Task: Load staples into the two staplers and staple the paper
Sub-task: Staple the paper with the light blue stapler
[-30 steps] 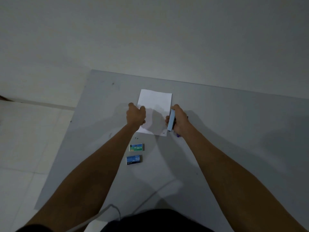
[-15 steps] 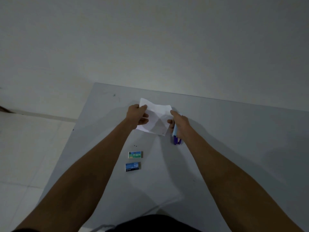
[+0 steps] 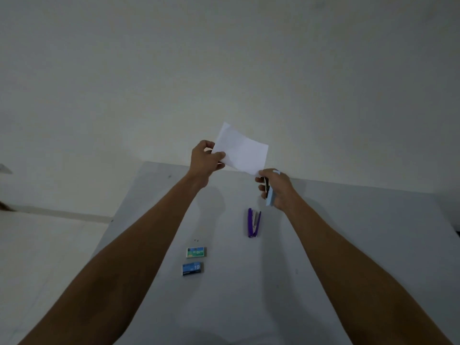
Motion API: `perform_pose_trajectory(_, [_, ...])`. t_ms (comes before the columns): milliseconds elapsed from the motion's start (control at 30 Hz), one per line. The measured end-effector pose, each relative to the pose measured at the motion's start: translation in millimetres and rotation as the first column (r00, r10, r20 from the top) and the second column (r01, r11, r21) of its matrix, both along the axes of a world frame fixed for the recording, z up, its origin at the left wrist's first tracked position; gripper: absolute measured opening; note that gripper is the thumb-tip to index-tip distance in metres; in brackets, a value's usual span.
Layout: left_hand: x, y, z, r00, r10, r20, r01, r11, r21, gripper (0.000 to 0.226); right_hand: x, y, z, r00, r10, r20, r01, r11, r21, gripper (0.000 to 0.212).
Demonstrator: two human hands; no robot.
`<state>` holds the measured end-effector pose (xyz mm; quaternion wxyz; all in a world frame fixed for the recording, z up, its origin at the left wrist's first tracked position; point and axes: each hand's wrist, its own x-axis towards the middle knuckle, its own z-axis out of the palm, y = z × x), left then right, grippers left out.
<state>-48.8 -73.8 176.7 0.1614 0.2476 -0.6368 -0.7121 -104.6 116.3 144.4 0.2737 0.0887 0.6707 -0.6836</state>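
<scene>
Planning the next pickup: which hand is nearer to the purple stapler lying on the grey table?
Right. The right hand, holding a light blue stapler, is just beyond the purple stapler; the left hand, pinching the white paper, is farther off to its left.

- We are viewing a dim, bluish-grey scene under soft, diffuse light.
- Faint, soft-edged shadows are falling on the table (image 3: 224, 307).
- The paper (image 3: 241, 150) is reading as the brightest area.
- Wide-angle distortion is bending the frame edges; small details are appearing soft and noisy.
</scene>
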Motion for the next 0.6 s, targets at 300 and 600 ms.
perform_pose_trajectory(300, [22.0, -1.7, 9.8, 0.973, -0.193, 0.124, 0.223, 0.921, -0.320, 0.010, 13.1, 27.4, 17.8, 0.977, -0.004, -0.214, 0.037, 0.988, 0.151, 0.026])
perform_pose_trajectory(600, [21.4, 2.5, 45.4, 0.934, -0.349, 0.071, 0.346, 0.842, -0.413, 0.022, 17.8, 38.5, 40.4, 0.895, 0.426, -0.132, -0.373, 0.878, 0.300, 0.015])
